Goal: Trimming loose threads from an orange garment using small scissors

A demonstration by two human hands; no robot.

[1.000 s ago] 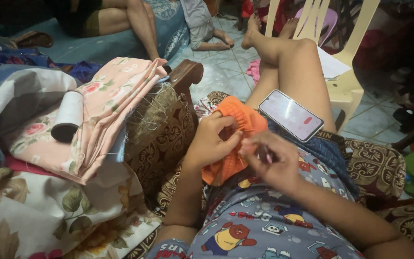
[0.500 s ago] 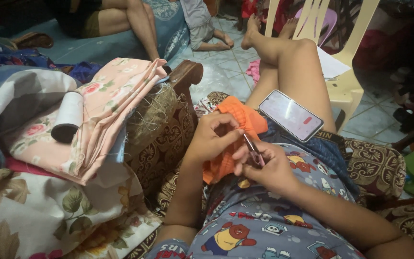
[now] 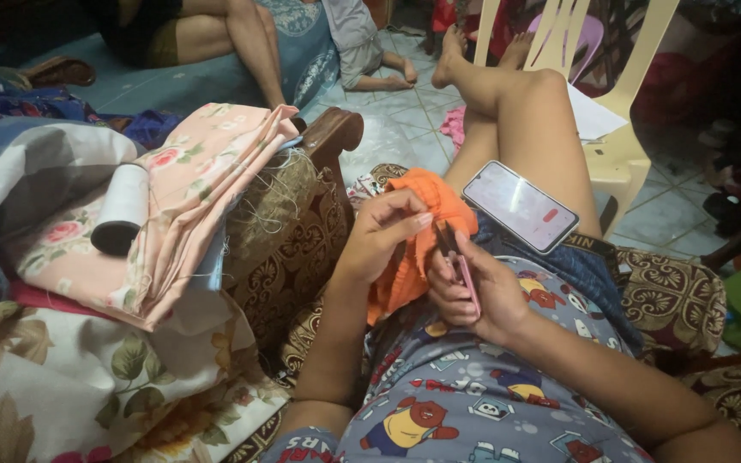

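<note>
Both hands (image 3: 439,266) pinch orange cloth (image 3: 413,257) between fingertips.

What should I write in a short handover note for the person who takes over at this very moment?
Left hand: pinches the top edge of the orange fabric, holding it up over the lap.
Right hand: grips a small pink-handled tool, its tip at the fabric.
Phone rests on the thigh; folded pink floral cloth and a white roll lie on the armrest side.
Done or left: cannot tell from this view.
</note>
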